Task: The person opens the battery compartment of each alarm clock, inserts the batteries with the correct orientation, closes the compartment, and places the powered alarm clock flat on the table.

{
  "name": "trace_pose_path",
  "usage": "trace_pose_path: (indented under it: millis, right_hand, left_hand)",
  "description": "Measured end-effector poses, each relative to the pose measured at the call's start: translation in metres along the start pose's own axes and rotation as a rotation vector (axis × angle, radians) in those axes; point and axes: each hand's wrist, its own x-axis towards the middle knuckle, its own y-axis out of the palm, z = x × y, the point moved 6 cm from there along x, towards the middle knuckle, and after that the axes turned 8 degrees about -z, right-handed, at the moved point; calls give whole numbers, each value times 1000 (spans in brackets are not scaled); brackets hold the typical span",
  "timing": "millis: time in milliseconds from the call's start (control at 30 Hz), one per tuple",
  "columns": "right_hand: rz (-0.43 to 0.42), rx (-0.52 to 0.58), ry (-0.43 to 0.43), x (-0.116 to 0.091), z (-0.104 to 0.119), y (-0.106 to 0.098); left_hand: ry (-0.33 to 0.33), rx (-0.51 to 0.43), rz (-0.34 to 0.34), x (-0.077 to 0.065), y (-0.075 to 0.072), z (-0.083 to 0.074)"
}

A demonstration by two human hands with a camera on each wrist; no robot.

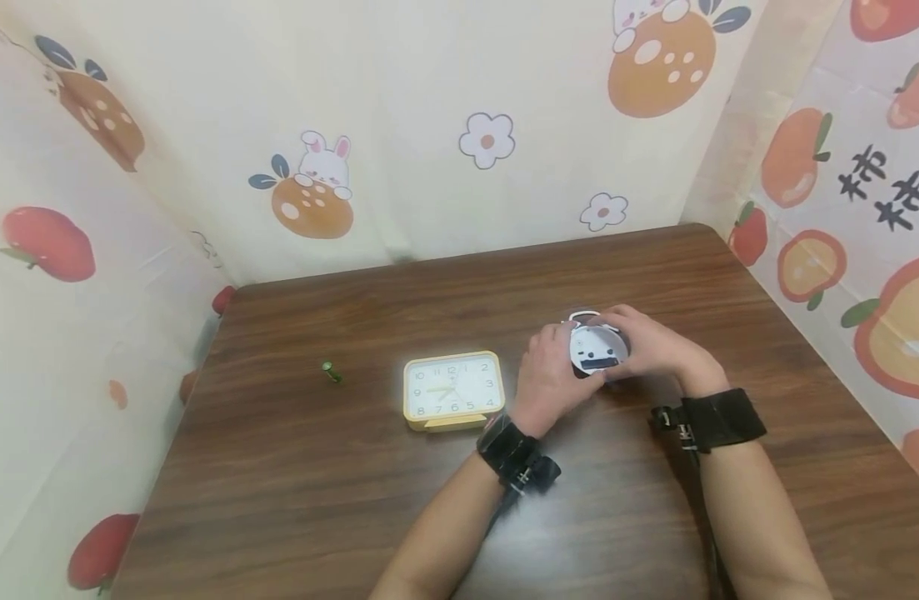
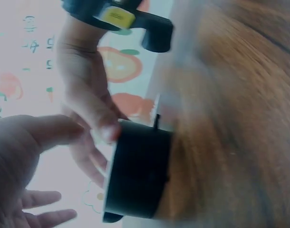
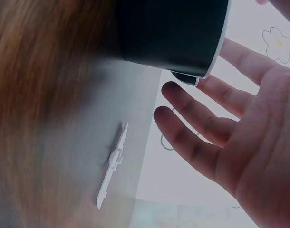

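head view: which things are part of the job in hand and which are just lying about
Seemingly part of the job:
round device with white face
right hand, touching it
left hand, close beside it

Seemingly just lying about:
yellow clock
small green item

This seems to be a small booth or a covered corner of a room; whether it belongs to a home or an office, I cannot tell. Printed cloth [image 1: 422, 183] with rabbits [image 1: 325, 164], flowers [image 1: 486, 141], fruits [image 1: 48, 243] and black characters [image 1: 907, 200] stands behind and at both sides of a brown, wood-grained surface [image 1: 302, 500].
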Motion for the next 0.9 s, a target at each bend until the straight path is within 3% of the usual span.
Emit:
trace_pose_path:
  millis: [167,300,533,900]
  right_hand:
    - [-3,1,8,-1,0,-1]
    - [-10,-13,7,-1,0,-3]
    - [2,-17,23,-2,0,-2]
    - [8,-17,16,-2,0,1]
  left_hand:
    - [8,-284,-52,2,-21,-1]
    - [19,-386,-75,2,-34,0]
    - [-6,-419,-84,2,-56,7]
    - [-129,-491,-167,2,-93,38]
